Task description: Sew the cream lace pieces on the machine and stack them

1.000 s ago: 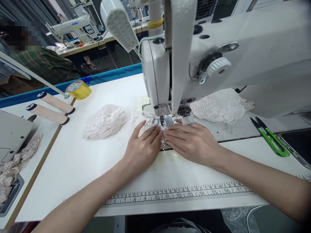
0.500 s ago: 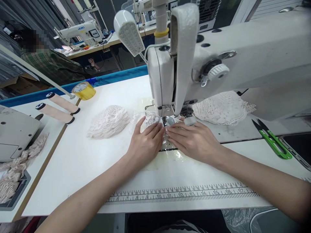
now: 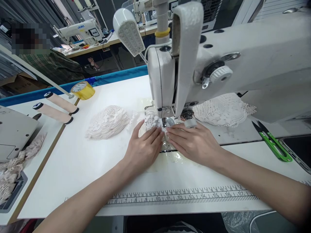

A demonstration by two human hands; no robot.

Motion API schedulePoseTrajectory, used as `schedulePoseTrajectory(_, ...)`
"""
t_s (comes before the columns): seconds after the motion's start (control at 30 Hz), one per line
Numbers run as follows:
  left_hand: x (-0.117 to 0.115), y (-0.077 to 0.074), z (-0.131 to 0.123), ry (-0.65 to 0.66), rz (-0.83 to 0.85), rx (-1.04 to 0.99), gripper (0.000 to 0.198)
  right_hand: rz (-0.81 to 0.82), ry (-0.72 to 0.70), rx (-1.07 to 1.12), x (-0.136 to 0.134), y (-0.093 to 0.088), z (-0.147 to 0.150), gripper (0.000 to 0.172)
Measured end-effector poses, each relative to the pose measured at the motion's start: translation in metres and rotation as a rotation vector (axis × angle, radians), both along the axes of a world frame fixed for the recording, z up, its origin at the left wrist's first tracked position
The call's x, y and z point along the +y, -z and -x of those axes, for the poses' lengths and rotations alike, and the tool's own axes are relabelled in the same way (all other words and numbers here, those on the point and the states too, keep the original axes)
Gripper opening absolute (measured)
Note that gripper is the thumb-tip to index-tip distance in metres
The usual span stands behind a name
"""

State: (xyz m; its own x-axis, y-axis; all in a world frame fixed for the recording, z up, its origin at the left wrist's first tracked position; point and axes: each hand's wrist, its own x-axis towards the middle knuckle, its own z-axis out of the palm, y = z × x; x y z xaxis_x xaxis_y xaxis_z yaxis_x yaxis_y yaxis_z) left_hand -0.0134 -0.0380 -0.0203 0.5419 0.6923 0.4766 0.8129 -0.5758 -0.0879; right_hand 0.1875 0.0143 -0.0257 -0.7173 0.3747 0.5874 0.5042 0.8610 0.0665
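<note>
A piece of white lace point(image 3: 151, 119) lies under the presser foot point(image 3: 164, 122) of the white sewing machine point(image 3: 162, 81). On the lace's near edge, left of the needle area, rests my left hand point(image 3: 143, 145), its fingers stretched out flat and its thumb apart. From the right, my right hand point(image 3: 194, 142) lies with straight fingers close to the presser foot, its fingertips almost meeting the left ones. Both hands look open, pressing rather than gripping. The lace beneath the fingers is mostly hidden.
A lace pile point(image 3: 108, 122) sits to the left, and more lace point(image 3: 224, 108) lies behind the machine head. Green thread snips point(image 3: 274, 142) are at right. Yellow tape point(image 3: 83, 90) and thread cones point(image 3: 53, 112) stand at left. Another person point(image 3: 51, 66) sits beyond the table.
The lace under the presser foot has slid slightly to the left, showing more beyond my left hand. Both hands stay almost in place. The view has shifted a little.
</note>
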Motion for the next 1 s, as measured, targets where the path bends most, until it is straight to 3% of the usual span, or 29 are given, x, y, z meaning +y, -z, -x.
schedulePoseTrajectory(0.43, 0.013, 0.005, 0.001, -0.053, 0.047, -0.039, 0.028, -0.010, 0.079, -0.103, 0.007, -0.001, 0.002, 0.024)
schedulePoseTrajectory(1.0, 0.020, 0.005, 0.010, -0.160, 0.162, -0.072, 0.034, -0.008, 0.079, -0.091, 0.012, -0.004, -0.005, 0.027)
